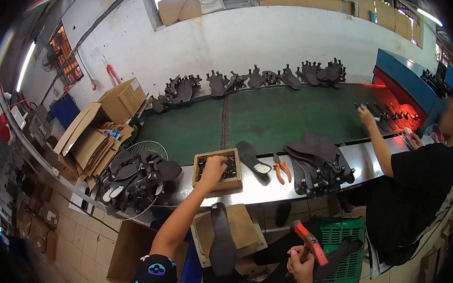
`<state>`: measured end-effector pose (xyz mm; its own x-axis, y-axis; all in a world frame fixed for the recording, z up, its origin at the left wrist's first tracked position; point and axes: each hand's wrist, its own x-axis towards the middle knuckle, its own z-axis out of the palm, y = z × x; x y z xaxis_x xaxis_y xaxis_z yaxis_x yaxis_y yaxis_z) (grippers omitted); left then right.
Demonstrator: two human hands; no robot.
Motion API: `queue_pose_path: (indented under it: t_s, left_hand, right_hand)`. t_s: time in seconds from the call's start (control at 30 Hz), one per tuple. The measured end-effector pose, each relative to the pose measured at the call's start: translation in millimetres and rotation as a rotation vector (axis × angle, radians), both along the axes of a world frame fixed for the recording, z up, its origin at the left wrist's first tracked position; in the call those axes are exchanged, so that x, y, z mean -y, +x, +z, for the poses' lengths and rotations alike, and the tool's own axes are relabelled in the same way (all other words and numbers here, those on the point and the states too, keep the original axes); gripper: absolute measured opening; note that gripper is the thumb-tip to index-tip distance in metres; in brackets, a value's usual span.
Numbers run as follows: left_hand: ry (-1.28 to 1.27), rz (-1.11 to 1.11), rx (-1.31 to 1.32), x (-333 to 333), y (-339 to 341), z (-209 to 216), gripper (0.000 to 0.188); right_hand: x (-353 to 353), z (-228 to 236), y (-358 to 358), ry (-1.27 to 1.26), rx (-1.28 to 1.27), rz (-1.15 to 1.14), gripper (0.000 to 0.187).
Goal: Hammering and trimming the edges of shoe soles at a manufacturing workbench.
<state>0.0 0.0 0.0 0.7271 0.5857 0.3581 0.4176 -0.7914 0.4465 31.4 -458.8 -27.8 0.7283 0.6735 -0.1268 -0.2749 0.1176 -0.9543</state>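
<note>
My left hand (215,169) reaches down into a small wooden box (230,184) of small black parts. Its fingers curl together, and whatever they may hold is hidden. In my right hand (301,264) is a hammer (310,244) with a red head, held upright by the handle. Between my arms a dark shoe sole (223,245) lies lengthwise over a tan board (246,224), with neither hand on it. Just right of the box lie another dark sole (251,156) with a pale heel patch and orange-handled pliers (282,171).
Stacked soles (316,152) and a wire basket of soles (139,175) flank the box on the metal ledge (265,190). Behind runs a green conveyor belt (186,123). A co-worker (416,179) reaches over it at right. A green crate (341,252) stands beside my right hand.
</note>
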Motion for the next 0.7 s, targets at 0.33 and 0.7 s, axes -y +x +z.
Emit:
queue_pose_path:
  t_s: [0.33, 0.7]
  left_hand:
    - [-0.246, -0.129, 0.055, 19, -32, 0, 0.027]
    - [-0.050, -0.221, 0.040, -4, -13, 15, 0.018]
  right_hand:
    - [-35, 33, 2, 0.206, -0.013, 0.085, 0.023]
    - [-35, 68, 2, 0.061, 0.329, 0.171, 0.019]
